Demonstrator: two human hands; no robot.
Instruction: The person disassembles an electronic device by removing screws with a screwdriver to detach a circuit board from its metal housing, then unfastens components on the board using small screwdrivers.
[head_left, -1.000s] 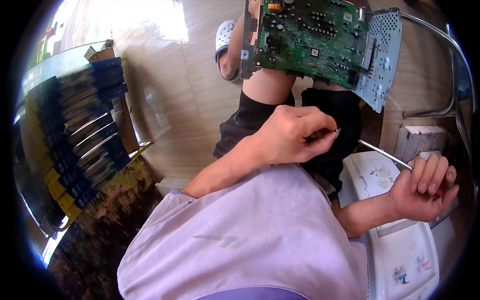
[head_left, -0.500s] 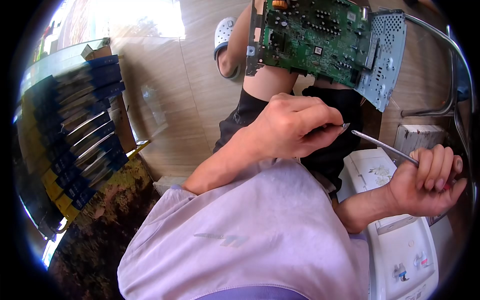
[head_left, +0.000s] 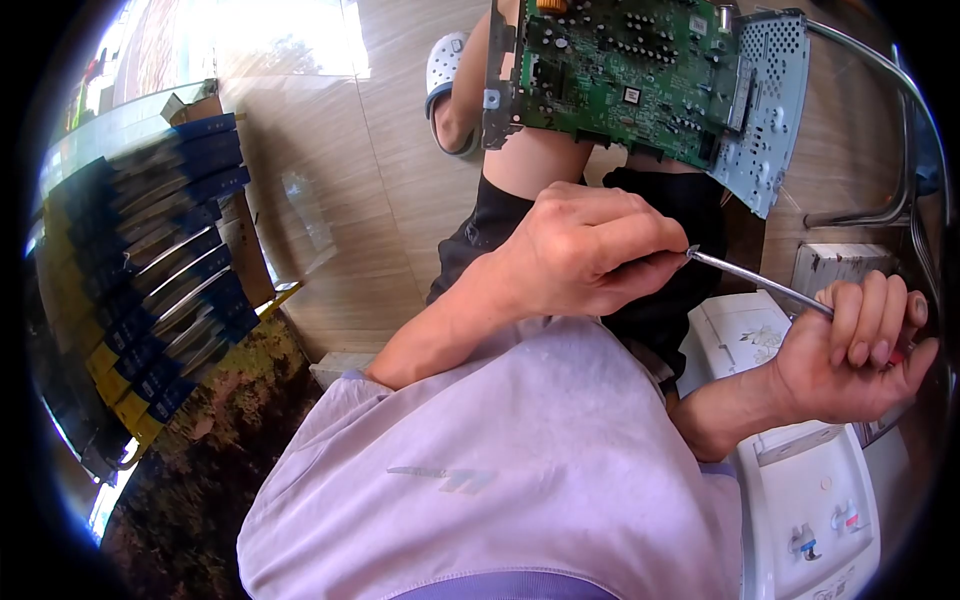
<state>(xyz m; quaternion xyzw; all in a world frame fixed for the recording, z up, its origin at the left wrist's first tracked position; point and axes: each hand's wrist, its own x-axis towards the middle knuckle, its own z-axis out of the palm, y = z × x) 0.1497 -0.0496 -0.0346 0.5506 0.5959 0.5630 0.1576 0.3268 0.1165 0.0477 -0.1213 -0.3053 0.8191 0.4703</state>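
Note:
My right hand [head_left: 855, 345] is closed around a screwdriver, its long metal shaft [head_left: 760, 281] pointing left; a bit of red handle shows between the fingers. My left hand [head_left: 600, 250] is pinched in front of my body. A small screw-like metal piece [head_left: 691, 252] sticks out from its fingertips, too small to name surely. The screwdriver's tip meets this piece. Beyond the hands, a green circuit board [head_left: 625, 85] in a metal frame rests over my legs, with a perforated metal plate [head_left: 768, 110] on its right side. Neither hand touches the board.
A white plastic appliance [head_left: 810, 500] with two small taps stands at the lower right. Curved chrome tubing [head_left: 880, 75] runs along the right edge. Stacked blue and yellow boxes [head_left: 150, 280] are on the left. Tiled floor [head_left: 330, 200] lies between them and my legs.
The screwdriver in my right hand has moved left and slightly up, closing the gap to the small piece in my left fingertips. My left hand stays nearly still.

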